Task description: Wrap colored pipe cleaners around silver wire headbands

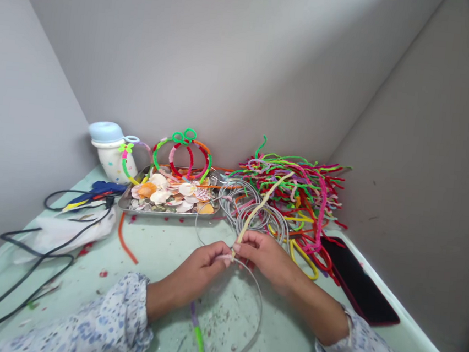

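My left hand [207, 263] and my right hand [258, 253] meet over the middle of the table. Between the fingertips of my right hand is a pale yellow pipe cleaner [264, 201], its long free end slanting up and to the right. My left thumb and fingers pinch a grey wire [259, 300], where the pipe cleaner's lower end meets it. The wire curves down toward the front edge of the view. Below my left wrist hangs or lies a strip wrapped in purple and green [198, 343]; its upper part is hidden by my arm.
A metal tray [168, 213] of shells holds up wrapped hoops [190, 160] behind my hands. Coiled grey wire [252, 208] and a heap of pipe cleaners [292, 176] lie right of it. A phone [361, 282], a white bottle [114, 156] and a black cable [31, 256] flank them.
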`<state>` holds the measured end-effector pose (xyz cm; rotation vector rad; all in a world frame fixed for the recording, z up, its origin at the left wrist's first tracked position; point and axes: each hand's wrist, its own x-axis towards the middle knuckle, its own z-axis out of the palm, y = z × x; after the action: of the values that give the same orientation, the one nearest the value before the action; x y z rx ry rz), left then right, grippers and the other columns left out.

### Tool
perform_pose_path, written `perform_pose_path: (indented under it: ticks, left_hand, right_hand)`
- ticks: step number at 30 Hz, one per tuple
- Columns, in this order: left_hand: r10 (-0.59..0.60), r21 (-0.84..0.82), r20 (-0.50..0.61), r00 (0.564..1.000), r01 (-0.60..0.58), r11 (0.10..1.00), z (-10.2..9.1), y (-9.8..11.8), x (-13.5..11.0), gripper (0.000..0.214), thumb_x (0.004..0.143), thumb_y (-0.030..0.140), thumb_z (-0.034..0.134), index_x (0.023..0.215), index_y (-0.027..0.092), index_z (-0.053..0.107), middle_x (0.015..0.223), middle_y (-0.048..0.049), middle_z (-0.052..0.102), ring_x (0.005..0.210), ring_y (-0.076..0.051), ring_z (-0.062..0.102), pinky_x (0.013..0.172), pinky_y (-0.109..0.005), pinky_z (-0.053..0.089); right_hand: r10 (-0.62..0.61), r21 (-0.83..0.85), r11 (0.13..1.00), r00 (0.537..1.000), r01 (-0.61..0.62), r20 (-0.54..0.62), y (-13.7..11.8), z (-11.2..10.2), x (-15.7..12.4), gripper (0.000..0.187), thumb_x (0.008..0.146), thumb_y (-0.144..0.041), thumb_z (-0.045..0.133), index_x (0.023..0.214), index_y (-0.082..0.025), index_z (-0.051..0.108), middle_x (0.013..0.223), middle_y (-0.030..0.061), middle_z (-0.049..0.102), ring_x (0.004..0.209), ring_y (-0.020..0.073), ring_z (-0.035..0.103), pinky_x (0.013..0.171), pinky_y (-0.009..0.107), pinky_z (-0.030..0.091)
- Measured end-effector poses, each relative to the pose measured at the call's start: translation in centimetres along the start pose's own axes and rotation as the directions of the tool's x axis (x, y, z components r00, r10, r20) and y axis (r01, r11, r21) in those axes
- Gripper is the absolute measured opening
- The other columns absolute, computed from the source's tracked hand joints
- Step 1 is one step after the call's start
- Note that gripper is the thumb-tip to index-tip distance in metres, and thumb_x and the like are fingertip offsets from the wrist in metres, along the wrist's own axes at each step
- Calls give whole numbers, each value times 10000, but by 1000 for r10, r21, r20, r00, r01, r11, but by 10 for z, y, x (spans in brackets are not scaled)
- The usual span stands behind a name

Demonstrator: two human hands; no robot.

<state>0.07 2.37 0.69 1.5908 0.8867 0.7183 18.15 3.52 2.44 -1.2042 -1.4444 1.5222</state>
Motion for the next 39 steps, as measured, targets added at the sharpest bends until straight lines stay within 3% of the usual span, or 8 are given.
perform_pose_path:
  ticks: [10,15,31,39]
  left_hand:
    - [62,57,36,997,-64,996,1,7,-3,214,922,302,442,935,155,597,821,-12,574,748,-146,485,692,-244,380]
    - [89,51,40,995,-91,995,0,5,-2,229,934,308,434,961,154,601,913,-39,620,850,-172,539,780,-277,407]
    - [136,91,26,990,-138,986,1,4,-2,252,961,296,393,946,155,603,942,-51,654,891,-179,578,825,-282,411]
    - [124,204,1,992,-122,971,0,5,-3,273,965,303,371,913,162,600,887,-32,660,817,-164,574,761,-259,410]
  right_hand:
    - [78,178,981,997,-80,18,0,4,-1,236,723,-366,685,691,-155,583,609,-14,575,500,95,527,450,211,356]
    - [89,179,980,996,-90,14,0,5,-2,248,724,-383,683,696,-155,589,602,-11,585,499,96,528,459,215,364]
    - [36,110,993,999,-32,-39,-1,10,-3,208,786,-361,629,764,-160,575,615,-24,560,513,87,515,458,201,379]
    - [28,121,992,999,-23,-38,2,10,-3,226,793,-372,624,796,-154,565,590,-35,542,509,85,506,463,199,375]
